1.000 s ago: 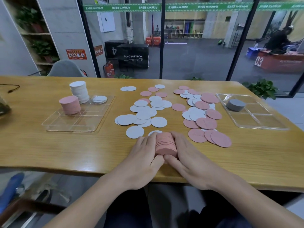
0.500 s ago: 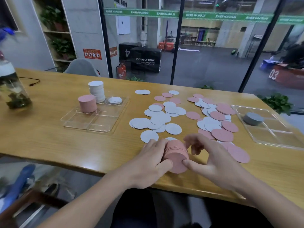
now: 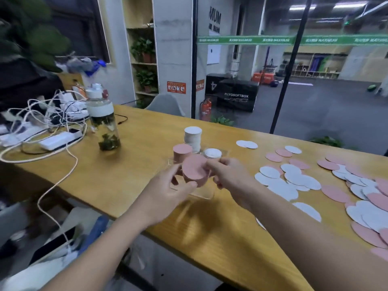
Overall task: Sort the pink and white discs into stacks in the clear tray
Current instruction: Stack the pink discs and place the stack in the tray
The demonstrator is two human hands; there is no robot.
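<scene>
Both hands hold one stack of pink discs (image 3: 194, 172) in the air over the clear tray (image 3: 204, 194). My left hand (image 3: 168, 191) grips its left side and my right hand (image 3: 230, 174) grips its right side. In the tray behind it stand a pink stack (image 3: 181, 154), a taller white stack (image 3: 192, 137) and a short white stack (image 3: 212, 153). My hands hide most of the tray. Loose pink discs (image 3: 334, 193) and white discs (image 3: 302, 179) lie spread over the table to the right.
A glass bottle (image 3: 102, 120) with a white cap stands on the wooden table (image 3: 134, 164) left of the tray. Further left lie a white power strip (image 3: 60, 139) and tangled cables (image 3: 42, 114). A glass wall runs behind the table.
The pink stack has been lifted off the table's near edge and carried left to above the tray, both hands still on it. The view has swung left.
</scene>
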